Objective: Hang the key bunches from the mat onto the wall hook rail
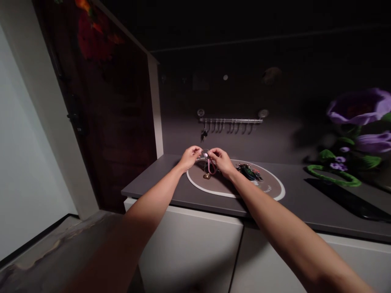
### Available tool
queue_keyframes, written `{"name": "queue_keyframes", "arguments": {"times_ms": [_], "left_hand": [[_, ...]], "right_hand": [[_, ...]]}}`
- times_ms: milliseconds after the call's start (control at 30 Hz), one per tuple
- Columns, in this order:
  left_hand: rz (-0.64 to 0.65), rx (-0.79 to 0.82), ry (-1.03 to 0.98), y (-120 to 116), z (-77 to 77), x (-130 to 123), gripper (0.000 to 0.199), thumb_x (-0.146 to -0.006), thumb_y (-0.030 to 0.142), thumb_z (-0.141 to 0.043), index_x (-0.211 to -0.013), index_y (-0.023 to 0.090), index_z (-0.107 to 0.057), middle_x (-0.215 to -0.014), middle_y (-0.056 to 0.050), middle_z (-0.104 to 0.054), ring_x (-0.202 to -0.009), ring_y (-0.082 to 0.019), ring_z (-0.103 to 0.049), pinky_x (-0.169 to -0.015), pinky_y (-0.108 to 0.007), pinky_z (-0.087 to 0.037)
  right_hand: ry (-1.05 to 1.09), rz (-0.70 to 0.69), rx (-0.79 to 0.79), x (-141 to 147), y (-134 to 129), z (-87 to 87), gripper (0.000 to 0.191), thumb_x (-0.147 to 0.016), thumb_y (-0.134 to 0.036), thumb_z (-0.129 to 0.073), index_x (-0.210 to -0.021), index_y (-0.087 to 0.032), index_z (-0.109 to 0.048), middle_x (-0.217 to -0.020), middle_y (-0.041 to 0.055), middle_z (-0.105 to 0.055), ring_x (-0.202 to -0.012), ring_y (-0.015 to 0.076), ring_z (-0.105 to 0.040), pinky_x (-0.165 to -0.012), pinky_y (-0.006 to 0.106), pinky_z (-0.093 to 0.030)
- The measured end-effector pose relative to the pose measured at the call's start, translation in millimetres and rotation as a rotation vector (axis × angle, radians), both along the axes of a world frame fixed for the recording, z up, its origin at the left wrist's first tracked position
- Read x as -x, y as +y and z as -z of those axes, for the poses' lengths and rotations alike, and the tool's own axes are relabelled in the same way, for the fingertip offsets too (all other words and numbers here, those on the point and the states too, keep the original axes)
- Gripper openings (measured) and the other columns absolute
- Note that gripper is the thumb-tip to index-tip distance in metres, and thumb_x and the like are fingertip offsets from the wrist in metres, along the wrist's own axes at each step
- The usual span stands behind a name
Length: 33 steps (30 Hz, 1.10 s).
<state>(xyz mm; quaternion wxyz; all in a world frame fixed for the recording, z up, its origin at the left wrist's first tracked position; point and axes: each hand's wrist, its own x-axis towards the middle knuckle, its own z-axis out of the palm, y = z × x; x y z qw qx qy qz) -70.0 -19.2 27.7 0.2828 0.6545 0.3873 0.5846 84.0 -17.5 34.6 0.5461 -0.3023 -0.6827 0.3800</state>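
Both hands are raised over an oval brown mat [220, 186] with a white rim. My left hand [192, 157] pinches the left side of a thin key ring. On the ring's right side, my right hand [220, 160] has its fingers closed. Below the ring hang a pink strap [210, 167] and a small gold-coloured piece [207, 176]. A pile of keys and dark cords [249, 172] lies on the mat, to the right of my right hand.
A clear rail with hooks [231, 121] is fixed to the dark wall, with small dark keys [204, 133] on its left end. Purple flowers [360, 108] and a long black object [348, 199] are on the grey counter [152, 179] at right. A dark door stands at left.
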Motion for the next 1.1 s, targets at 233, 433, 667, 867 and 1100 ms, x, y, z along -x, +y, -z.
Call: {"name": "queue_keyframes", "arguments": {"times_ms": [233,433,667,867,1100], "left_hand": [[-0.126,-0.047,0.118,1,2.5,-2,0.014,-0.078,0.028,-0.047,-0.077,0.015,-0.053,-0.066,0.000,-0.054,-0.060,-0.008,-0.049,-0.058,-0.020,-0.042],[-0.228,-0.096,0.282,10,12.0,0,0.015,-0.079,0.024,-0.042,-0.072,0.016,-0.054,-0.061,0.001,-0.053,-0.058,-0.010,-0.048,-0.058,-0.022,-0.040],[-0.293,-0.216,0.488,10,16.5,1,0.019,-0.081,0.024,-0.039,-0.072,0.018,-0.055,-0.072,-0.002,-0.058,-0.072,-0.014,-0.051,-0.069,-0.026,-0.039],[-0.300,-0.222,0.571,7,17.2,-1,0.021,-0.083,0.024,-0.037,-0.075,0.019,-0.056,-0.079,-0.004,-0.059,-0.077,-0.016,-0.052,-0.072,-0.027,-0.039],[-0.294,-0.221,0.585,9,16.6,-3,0.022,-0.083,0.023,-0.037,-0.077,0.017,-0.057,-0.081,-0.004,-0.059,-0.078,-0.015,-0.051,-0.073,-0.027,-0.039]], "right_hand": [[0.065,0.051,-0.013,0,10,-3.5,0.034,-0.061,-0.049,-0.061,-0.070,-0.016,-0.052,-0.058,-0.0037,-0.050,-0.051,0.0074,-0.040,-0.051,0.020,-0.033],[0.136,0.105,0.003,2,21,-18.3,0.034,-0.061,-0.048,-0.061,-0.070,-0.017,-0.051,-0.060,-0.0013,-0.055,-0.051,0.0080,-0.043,-0.049,0.020,-0.036],[0.291,0.088,0.154,11,38,-50.6,0.013,-0.071,-0.026,-0.054,-0.065,-0.015,-0.050,-0.055,-0.0007,-0.055,-0.043,0.0058,-0.042,-0.044,0.019,-0.037],[0.388,0.115,0.231,23,55,-75.9,0.015,-0.073,-0.009,-0.045,-0.060,-0.014,-0.049,-0.047,-0.0020,-0.049,-0.039,0.0063,-0.043,-0.040,0.019,-0.037],[0.531,0.223,0.315,38,79,-85.7,0.016,-0.076,-0.007,-0.046,-0.061,-0.015,-0.048,-0.042,-0.0041,-0.046,-0.036,0.0073,-0.044,-0.041,0.020,-0.043]]}}
